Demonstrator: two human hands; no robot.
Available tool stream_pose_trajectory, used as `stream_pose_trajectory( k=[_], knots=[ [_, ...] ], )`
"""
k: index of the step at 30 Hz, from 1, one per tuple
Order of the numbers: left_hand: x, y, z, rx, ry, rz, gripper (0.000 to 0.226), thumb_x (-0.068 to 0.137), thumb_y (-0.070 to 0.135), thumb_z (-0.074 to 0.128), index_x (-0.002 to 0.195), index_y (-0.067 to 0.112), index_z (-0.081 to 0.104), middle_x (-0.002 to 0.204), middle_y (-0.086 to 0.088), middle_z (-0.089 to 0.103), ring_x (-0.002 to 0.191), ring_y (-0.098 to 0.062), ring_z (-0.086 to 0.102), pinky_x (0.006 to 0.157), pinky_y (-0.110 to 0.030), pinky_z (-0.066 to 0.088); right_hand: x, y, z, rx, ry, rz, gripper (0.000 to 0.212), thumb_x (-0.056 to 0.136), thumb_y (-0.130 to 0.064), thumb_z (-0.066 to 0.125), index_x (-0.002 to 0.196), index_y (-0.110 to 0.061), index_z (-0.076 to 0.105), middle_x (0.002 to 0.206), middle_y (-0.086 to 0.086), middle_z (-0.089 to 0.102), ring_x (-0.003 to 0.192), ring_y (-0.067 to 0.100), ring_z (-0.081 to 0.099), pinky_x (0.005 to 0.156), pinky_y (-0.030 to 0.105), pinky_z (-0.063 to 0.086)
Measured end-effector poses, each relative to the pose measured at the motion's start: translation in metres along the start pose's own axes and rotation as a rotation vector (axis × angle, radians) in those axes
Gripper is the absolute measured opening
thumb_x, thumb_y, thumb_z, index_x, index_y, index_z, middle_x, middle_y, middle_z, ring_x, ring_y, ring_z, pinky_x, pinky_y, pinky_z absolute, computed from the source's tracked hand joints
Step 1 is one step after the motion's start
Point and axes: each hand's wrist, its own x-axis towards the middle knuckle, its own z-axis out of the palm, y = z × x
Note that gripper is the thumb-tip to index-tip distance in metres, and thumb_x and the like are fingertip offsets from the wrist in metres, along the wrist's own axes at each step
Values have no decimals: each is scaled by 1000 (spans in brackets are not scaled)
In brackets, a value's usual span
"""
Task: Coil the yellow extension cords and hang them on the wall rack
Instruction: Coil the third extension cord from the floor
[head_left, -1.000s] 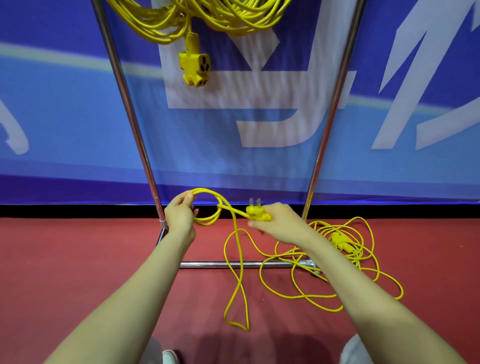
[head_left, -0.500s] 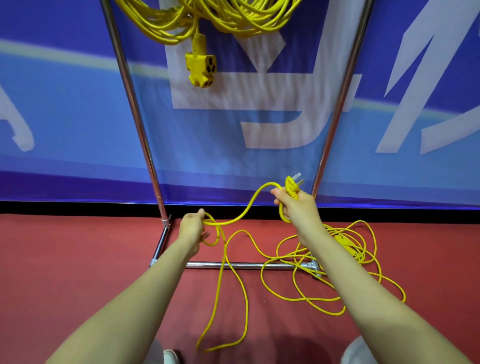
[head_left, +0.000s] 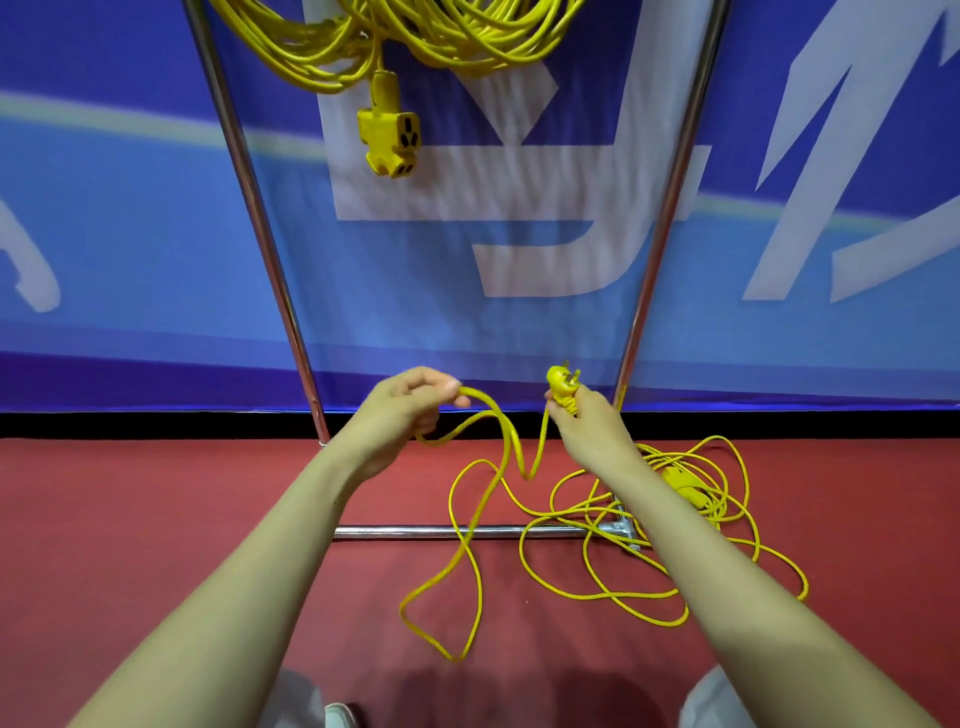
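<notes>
right now the left hand (head_left: 402, 410) is curled around a stretch of the loose yellow cord (head_left: 506, 426), fingers closed over it, held up just right of the rack's left pole (head_left: 260, 234). the right hand (head_left: 587, 421) pinches the cord's plug (head_left: 561, 382) between thumb and fingers, prongs pointing up and away, just beside the rack's right pole (head_left: 670, 208). the two hands are near each other but apart, and the cord sags in a short dip between them. from the left hand another length drops to the red floor (head_left: 130, 519) and makes a long narrow loop that crosses the rack's base bar (head_left: 415, 531) and reaches back toward the person's feet. the rest of the cord lies in a loose tangle on the floor under and right of the right forearm, draped over the corner joint of the base bar; a yellow block-like piece sits in that tangle, partly hidden by the arm. higher up, a coiled yellow cord (head_left: 415, 36) hangs on the rack, cut off at the top of the view, with its socket block (head_left: 389, 135) dangling below it. a blue banner (head_left: 104, 208) with white shapes stands behind the rack. the toe of a white shoe (head_left: 340, 714) shows at the bottom edge.
</notes>
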Motion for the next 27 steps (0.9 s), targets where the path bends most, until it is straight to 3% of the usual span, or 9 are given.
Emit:
stream_pose_trajectory(
  k=[3, 7, 11, 16, 19, 21, 23, 25, 27],
  knots=[
    [0, 6, -7, 32, 88, 53, 15, 93, 17, 59, 79, 14, 62, 69, 3, 63, 53, -8, 34, 55, -20, 28, -3, -1, 3, -17, -27, 3, 29, 99, -24, 47, 112, 0, 58, 123, 14, 46, 108, 29, 53, 88, 27, 33],
    [-2, -10, -11, 518, 7, 66, 11, 86, 12, 70, 77, 18, 67, 84, 0, 69, 80, -11, 62, 79, -24, 45, 0, -6, 3, 214, -86, 80, 24, 97, -31, 48, 95, -10, 60, 94, 7, 68, 92, 26, 64, 84, 37, 47],
    [4, -24, -3, 1018, 43, 75, 31, 87, 11, 67, 117, 14, 65, 126, -5, 60, 119, -20, 54, 99, -24, 36, -9, -16, 2, 582, -212, 134, 22, 100, -29, 47, 85, -13, 53, 66, 0, 60, 62, 14, 64, 65, 28, 50],
    [-5, -22, 36, 493, -208, -69, 39, 85, 20, 71, 123, 15, 62, 125, 3, 61, 114, -4, 55, 93, -13, 40, -8, -33, -3, 1374, -294, 285, 21, 98, -12, 42, 78, -15, 44, 60, -1, 37, 56, 14, 37, 70, 32, 48],
    [-7, -37, 55, 338, -356, -106, 18, 88, 6, 66, 103, 14, 60, 101, -3, 65, 92, -5, 61, 86, -17, 47, -6, -36, -10, 1616, -258, 269, 15, 95, -5, 42, 84, -9, 51, 66, 4, 49, 65, 17, 49, 78, 39, 55],
    [-5, -51, 58, 327, -339, -186, 9, 93, 3, 58, 90, 10, 54, 78, -4, 63, 66, -3, 62, 65, -16, 46, -3, -34, -11, 1528, -196, 228, 13, 93, 1, 49, 88, -9, 55, 75, 5, 57, 74, 18, 58, 85, 41, 55],
    [0, -56, 52, 274, -122, -231, 15, 95, 3, 55, 85, 12, 48, 63, 1, 61, 49, -6, 57, 52, -20, 43, 1, -27, -13, 1123, 5, 148, 21, 87, 6, 57, 94, -13, 52, 79, 2, 59, 77, 17, 60, 91, 40, 50],
    [8, -51, 37, 269, 171, -143, 16, 93, 4, 58, 81, 14, 52, 58, 5, 63, 52, -10, 50, 53, -24, 41, 3, -16, -14, 629, 140, 47, 42, 80, 2, 68, 110, -16, 45, 84, -1, 60, 80, 17, 60, 88, 34, 47],
    [13, -38, 23, 373, 300, -18, 15, 91, 9, 60, 78, 17, 58, 65, 6, 67, 61, -10, 51, 62, -27, 40, 3, -8, -15, 421, 27, 33, 64, 75, -11, 79, 125, -16, 40, 100, 3, 58, 90, 16, 58, 86, 26, 44]
  ],
)
